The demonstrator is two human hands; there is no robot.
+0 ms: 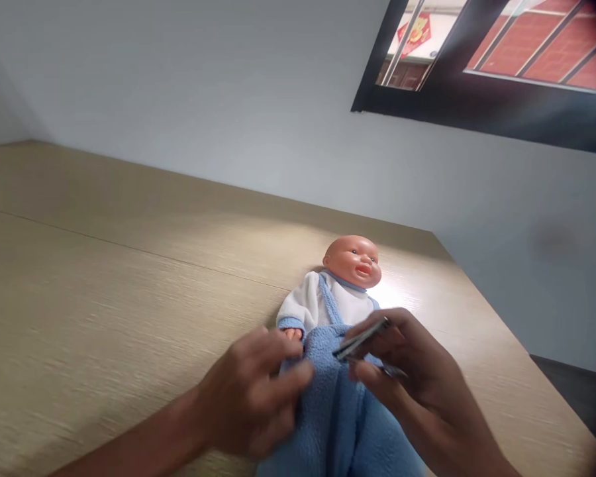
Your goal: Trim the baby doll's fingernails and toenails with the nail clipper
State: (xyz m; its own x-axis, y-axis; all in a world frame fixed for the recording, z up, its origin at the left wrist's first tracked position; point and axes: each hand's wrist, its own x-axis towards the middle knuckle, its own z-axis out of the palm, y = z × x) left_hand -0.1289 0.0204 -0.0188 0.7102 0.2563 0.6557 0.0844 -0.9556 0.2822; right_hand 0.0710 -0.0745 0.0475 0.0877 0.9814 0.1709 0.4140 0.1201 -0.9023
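in the head view, looking forward and down, a baby doll (328, 391) lies face up in front of me on a pale wooden table (104, 318), its head toward the wall and its legs running toward me, out of the bottom edge. it wears a white long-sleeved top (302, 301) with blue cuffs and fuzzy blue overalls (322, 424); its smooth, bare head (350, 260) is tilted to the right, mouth open.

my right hand (407, 361) is above the overalls, thumb and bent fingers closed around a small, silvery metal tool (361, 339) that looks like nail clippers. its narrow end points left, toward my other hand.

my left hand (258, 391) is curled beside the doll's waist, fingers blurred, right at the doll's small hand (293, 334), which shows between the blue cuff and my knuckles. i cannot tell whether my fingers grip that hand or just lie against it.

a thin seam (129, 248) crosses the tabletop, and bright glare shines beside the doll's head. behind is a plain, pale wall (203, 93). at upper right, a dark-framed window (417, 103) shows bars, red brick and a red diamond-shaped decoration (416, 34).
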